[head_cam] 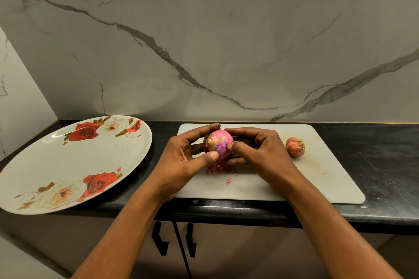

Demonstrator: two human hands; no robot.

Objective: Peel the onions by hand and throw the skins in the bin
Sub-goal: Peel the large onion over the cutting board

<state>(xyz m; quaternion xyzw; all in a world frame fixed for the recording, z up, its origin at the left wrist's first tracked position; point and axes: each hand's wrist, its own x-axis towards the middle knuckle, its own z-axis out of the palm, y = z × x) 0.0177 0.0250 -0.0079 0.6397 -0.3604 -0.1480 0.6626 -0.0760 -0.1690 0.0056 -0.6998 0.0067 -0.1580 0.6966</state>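
Note:
A pink, partly peeled onion (219, 144) is held above the white cutting board (317, 179), root end toward me. My left hand (186, 156) grips it from the left, thumb pressed on its lower front. My right hand (258, 152) grips it from the right, with the thumb tip on the onion's side. Loose reddish skins (214, 168) lie in a small pile under the onion, and a few scraps (228, 180) sit nearer the board's front. A second, smaller onion (294, 147) in its brown skin rests on the board to the right. No bin is in view.
A large floral plate (45, 165) lies on the black counter (385, 154) at the left, overhanging the front edge. A marble wall (226, 41) rises behind. Cabinet doors with black handles (159, 239) are below the counter.

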